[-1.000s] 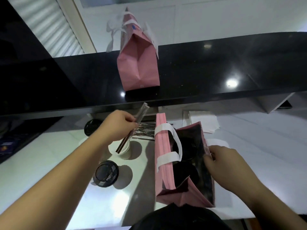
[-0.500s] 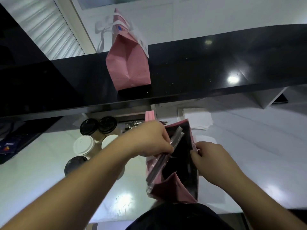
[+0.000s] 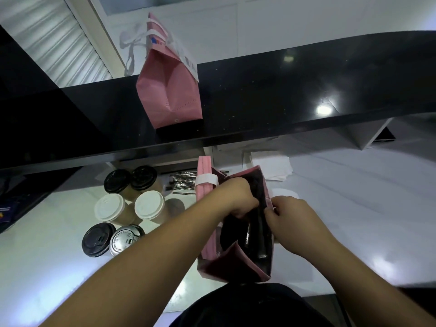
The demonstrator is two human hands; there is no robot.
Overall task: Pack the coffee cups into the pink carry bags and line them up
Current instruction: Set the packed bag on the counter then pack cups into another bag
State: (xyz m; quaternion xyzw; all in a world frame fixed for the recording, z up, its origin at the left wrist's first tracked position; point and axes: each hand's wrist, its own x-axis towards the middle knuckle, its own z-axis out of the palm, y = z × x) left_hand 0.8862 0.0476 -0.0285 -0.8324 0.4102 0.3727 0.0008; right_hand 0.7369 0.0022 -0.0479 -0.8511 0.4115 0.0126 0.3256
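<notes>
An open pink carry bag (image 3: 204, 168) with white handles stands on the white counter in front of me. My left hand (image 3: 236, 199) reaches into its mouth, fingers closed on a thin wrapped straw (image 3: 249, 234) that runs down inside the dark interior. My right hand (image 3: 290, 218) pinches the bag's right rim. Several lidded coffee cups (image 3: 149, 205), with black, white and silver lids, stand grouped left of the bag. A second pink bag (image 3: 169, 90), folded shut, stands on the black shelf above.
A pile of wrapped straws (image 3: 182, 182) lies behind the cups, beside the open bag. White napkins (image 3: 271, 164) lie behind the bag to the right. The black shelf (image 3: 306, 90) overhangs the back of the counter.
My left hand carried a straw from the pile to the bag and has pushed it down inside. My right hand stays on the bag's right rim.
</notes>
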